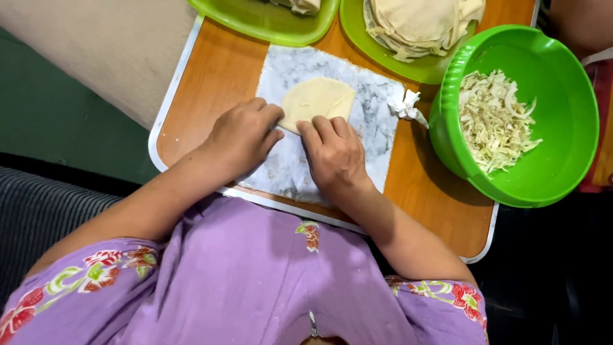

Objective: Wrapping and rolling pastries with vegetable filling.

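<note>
A pale, folded dough wrapper [321,97] lies on a marbled white sheet [377,131] on a small wooden tray table [211,83]. My left hand [241,137] grips the wrapper's near left edge with its fingertips. My right hand [335,153] presses on the near right edge, fingers curled over the dough. The two hands sit side by side, almost touching. What lies inside the fold is hidden.
A big green bowl [568,70] of pale shredded filling [493,121] stands at the right. A green plate [355,35] with stacked wrappers [421,22] sits at the back, another green plate [255,22] beside it. A crumpled white scrap [407,105] lies by the bowl.
</note>
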